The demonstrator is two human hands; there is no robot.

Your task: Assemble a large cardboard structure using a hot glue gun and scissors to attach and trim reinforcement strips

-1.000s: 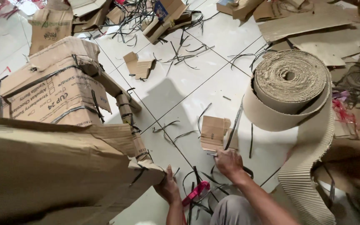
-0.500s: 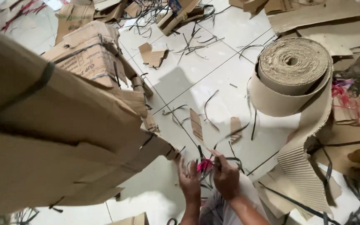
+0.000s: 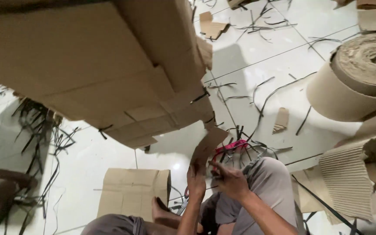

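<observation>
My left hand [image 3: 195, 182] grips the lower end of a small bent cardboard piece [image 3: 208, 146] that stands up in front of me. My right hand [image 3: 230, 181] is right beside it, fingers pinched toward the same lower end of the piece. A red-handled tool [image 3: 231, 146] lies just beyond my right hand among black strips; it does not look held. My grey-trousered knee [image 3: 270, 182] and a bare foot [image 3: 159, 211] are below the hands.
A big bundle of flattened cardboard boxes [image 3: 109, 74] looms over the upper left. A roll of corrugated paper [image 3: 362, 74] stands at the right, its loose end [image 3: 347, 182] trailing down. A flat cardboard sheet [image 3: 131, 191], a small scrap [image 3: 280, 119] and black strapping strips [image 3: 35, 130] litter the white tiles.
My right hand picked a cardboard piece off the floor and brought it in to my left hand. My view dropped lower and closer, so the box bundle now fills the upper left.
</observation>
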